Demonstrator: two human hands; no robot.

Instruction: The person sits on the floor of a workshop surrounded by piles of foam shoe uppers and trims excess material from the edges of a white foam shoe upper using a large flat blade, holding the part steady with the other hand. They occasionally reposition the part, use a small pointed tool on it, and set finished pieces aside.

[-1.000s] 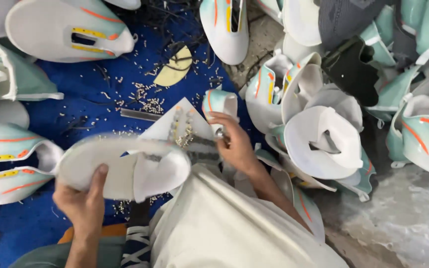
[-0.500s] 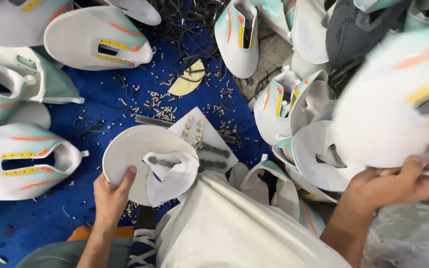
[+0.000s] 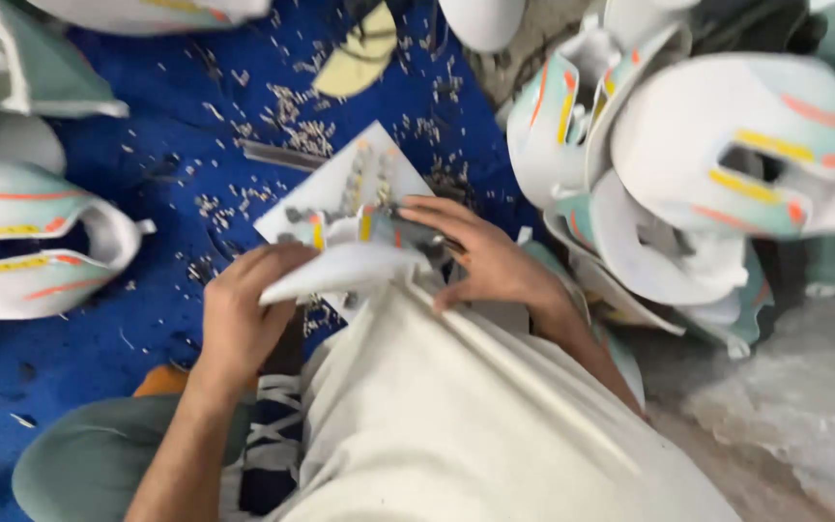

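My left hand [image 3: 248,309] grips a white shoe upper [image 3: 340,271] by its left edge, holding it over my white-clothed lap [image 3: 456,416]. My right hand [image 3: 480,256] rests on the same piece from the right, fingers spread across its top near the yellow and orange stripes. Under the piece lies a white square board [image 3: 340,179] dotted with small bits. The part of the upper beneath my hands is hidden.
A pile of white and mint shoe uppers [image 3: 727,164] with yellow and orange stripes fills the right. More uppers [image 3: 41,246] lie at the left on a blue mat [image 3: 166,126] strewn with small scraps. A yellow cut-out [image 3: 364,63] lies at the top.
My right hand came back from the pile on the right and landed on the upper in my lap. My left hand shifted right, and the upper now sits lower between both hands.
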